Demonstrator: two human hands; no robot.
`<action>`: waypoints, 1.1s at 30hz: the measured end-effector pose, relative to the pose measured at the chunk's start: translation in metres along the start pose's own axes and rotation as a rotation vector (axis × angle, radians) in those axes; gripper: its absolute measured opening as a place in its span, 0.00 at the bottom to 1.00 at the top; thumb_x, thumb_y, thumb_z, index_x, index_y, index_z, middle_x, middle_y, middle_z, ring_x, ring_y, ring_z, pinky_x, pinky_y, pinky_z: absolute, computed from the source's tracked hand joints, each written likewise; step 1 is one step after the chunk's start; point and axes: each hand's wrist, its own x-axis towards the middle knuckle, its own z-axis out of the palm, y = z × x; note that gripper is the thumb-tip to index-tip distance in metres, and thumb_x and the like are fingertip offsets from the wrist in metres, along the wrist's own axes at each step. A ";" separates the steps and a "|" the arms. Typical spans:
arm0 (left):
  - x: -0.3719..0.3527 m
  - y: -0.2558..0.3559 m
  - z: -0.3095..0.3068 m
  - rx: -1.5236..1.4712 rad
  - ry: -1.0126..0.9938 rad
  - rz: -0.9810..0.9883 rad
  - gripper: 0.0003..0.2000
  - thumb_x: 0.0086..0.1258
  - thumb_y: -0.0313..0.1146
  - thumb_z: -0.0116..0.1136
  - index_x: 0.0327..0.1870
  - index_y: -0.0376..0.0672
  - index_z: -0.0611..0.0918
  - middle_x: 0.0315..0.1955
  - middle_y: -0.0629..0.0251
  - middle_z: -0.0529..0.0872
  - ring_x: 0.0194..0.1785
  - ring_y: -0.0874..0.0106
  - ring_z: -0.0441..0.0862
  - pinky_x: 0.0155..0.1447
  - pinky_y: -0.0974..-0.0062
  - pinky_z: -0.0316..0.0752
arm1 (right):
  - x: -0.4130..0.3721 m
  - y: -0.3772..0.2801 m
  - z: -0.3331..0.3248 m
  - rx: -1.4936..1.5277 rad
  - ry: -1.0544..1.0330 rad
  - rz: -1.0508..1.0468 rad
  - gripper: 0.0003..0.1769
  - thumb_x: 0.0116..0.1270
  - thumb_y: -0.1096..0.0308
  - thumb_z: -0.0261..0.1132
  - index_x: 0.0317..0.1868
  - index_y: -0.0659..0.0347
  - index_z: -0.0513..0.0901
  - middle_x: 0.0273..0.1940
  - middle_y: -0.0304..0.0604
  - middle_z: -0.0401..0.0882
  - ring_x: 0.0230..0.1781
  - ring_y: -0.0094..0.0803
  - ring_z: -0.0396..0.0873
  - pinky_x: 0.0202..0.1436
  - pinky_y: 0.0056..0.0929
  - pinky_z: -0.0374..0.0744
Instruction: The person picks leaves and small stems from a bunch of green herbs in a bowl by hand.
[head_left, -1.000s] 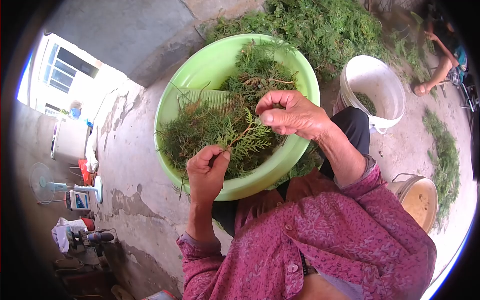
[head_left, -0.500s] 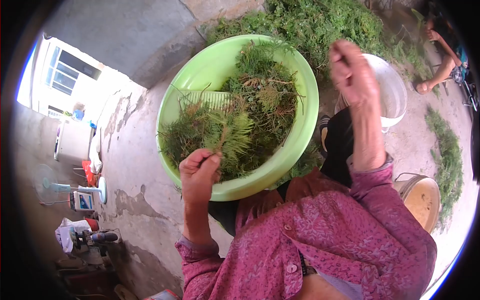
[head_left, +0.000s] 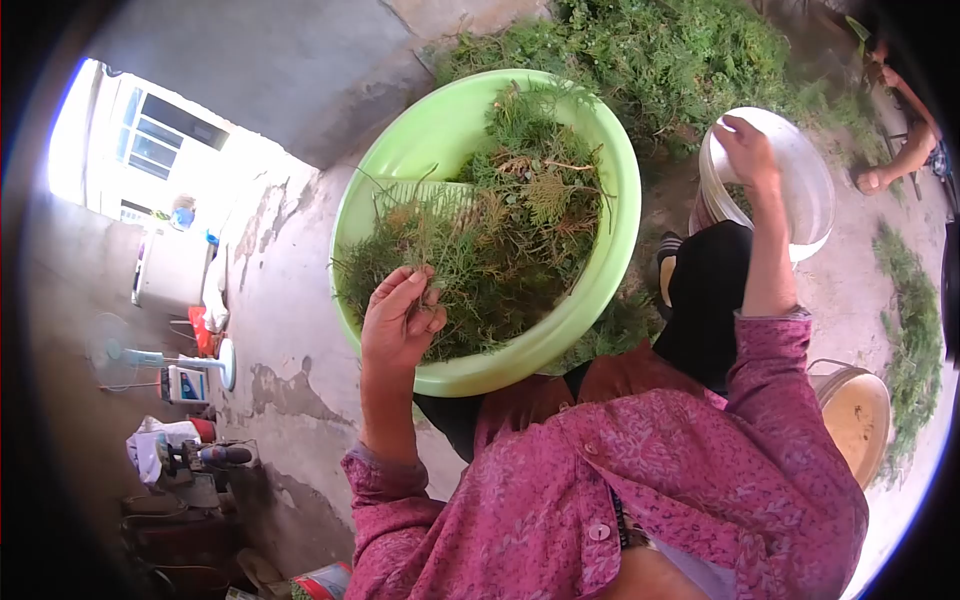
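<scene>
Most sprigs (head_left: 500,230) sat unsorted in green basin (head_left: 610,150); white bucket (head_left: 810,190) looked barely filled. Left hand (head_left: 400,320) fingers loose on sprigs; right hand (head_left: 745,150) over bucket, grip unclear.

Concrete floor (head_left: 300,60), cracked and stained. Loose greenery pile (head_left: 690,50) at top; a thinner strip (head_left: 915,330) at right. Tan pail (head_left: 855,410) lower right. Fan (head_left: 130,357), drill (head_left: 215,455) and window (head_left: 165,135) at left. Another person's leg (head_left: 900,160), far right.

Left hand (head_left: 400,320) slack-fingered; right hand (head_left: 748,150) stretched far out.
</scene>
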 end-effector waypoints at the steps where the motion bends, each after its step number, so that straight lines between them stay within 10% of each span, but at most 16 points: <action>1: 0.002 0.000 0.000 -0.065 -0.050 -0.023 0.04 0.67 0.26 0.52 0.37 0.39 0.79 0.21 0.66 0.77 0.12 0.83 0.60 0.23 0.79 0.64 | -0.003 -0.011 0.013 0.178 -0.085 0.026 0.27 0.58 0.51 0.62 0.51 0.62 0.77 0.45 0.53 0.80 0.48 0.45 0.78 0.53 0.35 0.74; 5: 0.007 0.009 -0.007 0.401 0.213 0.094 0.04 0.65 0.27 0.54 0.37 0.41 0.80 0.21 0.67 0.78 0.12 0.84 0.60 0.22 0.79 0.62 | -0.019 -0.034 0.046 0.287 -0.171 0.026 0.26 0.58 0.52 0.61 0.49 0.63 0.78 0.43 0.52 0.81 0.46 0.41 0.79 0.51 0.33 0.74; 9: 0.004 0.023 -0.032 -0.071 0.117 0.016 0.04 0.66 0.28 0.53 0.38 0.42 0.79 0.19 0.69 0.76 0.11 0.84 0.59 0.22 0.80 0.59 | -0.030 -0.045 0.063 0.058 -0.295 -0.011 0.21 0.62 0.58 0.62 0.46 0.68 0.78 0.37 0.43 0.80 0.37 0.27 0.76 0.43 0.24 0.73; 15: 0.015 0.000 0.035 -0.047 -0.082 -0.024 0.05 0.68 0.30 0.52 0.40 0.41 0.78 0.24 0.65 0.81 0.12 0.83 0.61 0.24 0.79 0.64 | -0.065 -0.123 0.025 0.859 0.020 -0.191 0.15 0.61 0.63 0.65 0.41 0.67 0.79 0.29 0.33 0.78 0.29 0.16 0.72 0.34 0.17 0.72; 21: 0.016 -0.016 0.101 -0.082 -0.397 -0.044 0.07 0.70 0.27 0.46 0.44 0.40 0.77 0.29 0.67 0.81 0.15 0.84 0.64 0.26 0.80 0.66 | -0.114 -0.173 0.006 0.695 -0.585 -0.637 0.15 0.48 0.68 0.74 0.32 0.64 0.78 0.27 0.38 0.76 0.25 0.24 0.73 0.30 0.21 0.73; 33: 0.006 -0.020 0.120 -0.069 -0.289 -0.042 0.05 0.69 0.30 0.51 0.40 0.39 0.76 0.27 0.69 0.79 0.18 0.86 0.67 0.24 0.88 0.65 | -0.126 -0.178 0.022 0.909 -0.782 -0.430 0.12 0.54 0.70 0.71 0.29 0.64 0.74 0.24 0.34 0.72 0.25 0.17 0.70 0.27 0.20 0.70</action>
